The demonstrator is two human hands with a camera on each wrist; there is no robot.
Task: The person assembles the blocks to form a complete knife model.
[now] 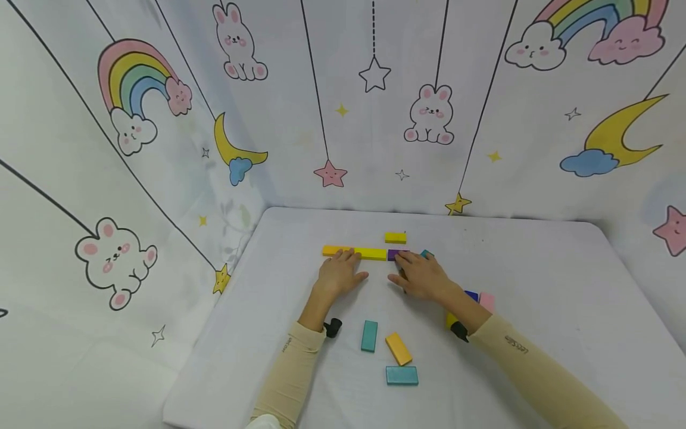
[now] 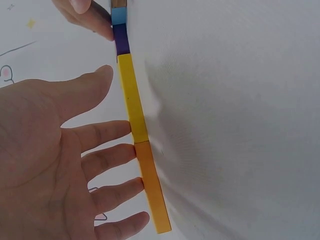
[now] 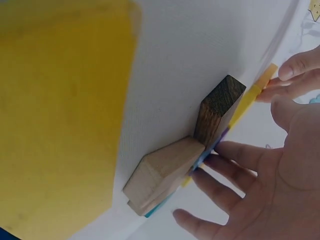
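Observation:
Across the white table runs a row of end-to-end blocks: an orange block (image 1: 331, 251), a yellow block (image 1: 372, 254) and a purple block (image 1: 393, 255), with a light blue block (image 2: 119, 16) beyond in the left wrist view. My left hand (image 1: 337, 277) lays its straight fingers along the near side of the orange and yellow blocks. At the row's right part, my right hand (image 1: 423, 279) is spread, fingertips right at the blocks. By those fingertips, the right wrist view shows a dark brown wooden block (image 3: 220, 110) and a pale wooden block (image 3: 162, 172).
Behind the row lies another yellow block (image 1: 395, 238). Nearer are a teal block (image 1: 369, 336), an orange-yellow block (image 1: 399, 349) and a wider teal block (image 1: 402, 376). Under the right forearm peek a blue block (image 1: 471, 295), a pink block (image 1: 486, 301) and a yellow one.

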